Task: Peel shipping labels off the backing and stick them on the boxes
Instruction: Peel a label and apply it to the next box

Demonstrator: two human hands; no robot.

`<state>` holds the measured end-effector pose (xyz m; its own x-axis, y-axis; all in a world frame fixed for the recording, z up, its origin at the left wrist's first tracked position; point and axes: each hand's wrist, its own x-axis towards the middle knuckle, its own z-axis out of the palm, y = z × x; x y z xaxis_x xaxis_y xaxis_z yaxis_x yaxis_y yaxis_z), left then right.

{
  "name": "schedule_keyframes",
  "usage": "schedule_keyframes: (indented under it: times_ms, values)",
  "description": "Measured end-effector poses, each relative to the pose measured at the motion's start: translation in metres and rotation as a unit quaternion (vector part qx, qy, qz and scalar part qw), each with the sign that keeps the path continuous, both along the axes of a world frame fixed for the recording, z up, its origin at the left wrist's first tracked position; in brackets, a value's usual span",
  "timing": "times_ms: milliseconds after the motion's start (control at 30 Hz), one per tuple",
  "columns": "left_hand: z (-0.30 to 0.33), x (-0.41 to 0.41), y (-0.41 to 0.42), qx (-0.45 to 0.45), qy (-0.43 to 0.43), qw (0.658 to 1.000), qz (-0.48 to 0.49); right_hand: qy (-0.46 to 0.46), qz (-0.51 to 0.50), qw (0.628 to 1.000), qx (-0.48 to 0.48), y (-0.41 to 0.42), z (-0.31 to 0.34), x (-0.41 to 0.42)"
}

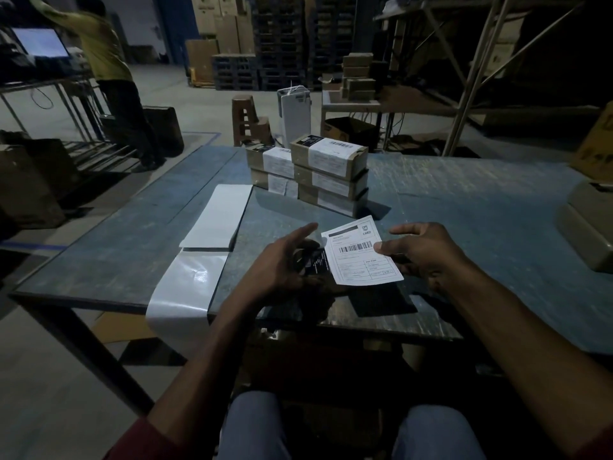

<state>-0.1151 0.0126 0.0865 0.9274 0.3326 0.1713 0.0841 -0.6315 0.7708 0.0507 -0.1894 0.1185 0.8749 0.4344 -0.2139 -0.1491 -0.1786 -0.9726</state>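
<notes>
White shipping label (pixel 363 252) is pinched at its right edge in my right hand (pixel 421 254); my left hand (pixel 285 263) cups a dark box (pixel 315 265) near the table's (pixel 481 207) front edge. Loose like this, the sticky side could curl onto my fingers, or go on crooked

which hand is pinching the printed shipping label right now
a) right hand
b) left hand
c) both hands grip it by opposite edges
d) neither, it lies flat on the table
a: the right hand pinches the shipping label at its right edge between thumb and fingers, while the left hand holds a dark box beneath it, not the label.
</notes>
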Motion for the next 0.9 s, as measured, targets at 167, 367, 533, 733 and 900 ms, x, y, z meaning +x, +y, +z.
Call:
schedule_keyframes:
  times_ms: [167, 367, 533, 733, 900]
  values:
    - [0.001, -0.001, 0.000, -0.003, -0.010, 1.000, -0.014, -0.010, -0.001, 1.000, -0.015, 0.001, 0.002, 0.000]
    - [0.005, 0.000, 0.000, 0.032, 0.000, 0.999, -0.020, -0.020, -0.001, 0.999, -0.029, 0.003, 0.004, -0.001]
    - [0.005, 0.001, -0.001, 0.054, 0.007, 0.998, -0.020, -0.026, -0.005, 0.999, -0.037, 0.005, 0.004, 0.000]
    - [0.011, 0.002, -0.001, 0.125, 0.037, 0.990, -0.047, -0.030, -0.006, 0.999, -0.043, 0.004, 0.005, -0.003]
    - [0.018, 0.006, -0.003, 0.170, 0.061, 0.981, -0.068, -0.040, -0.004, 0.998, -0.056, 0.004, 0.007, -0.004]
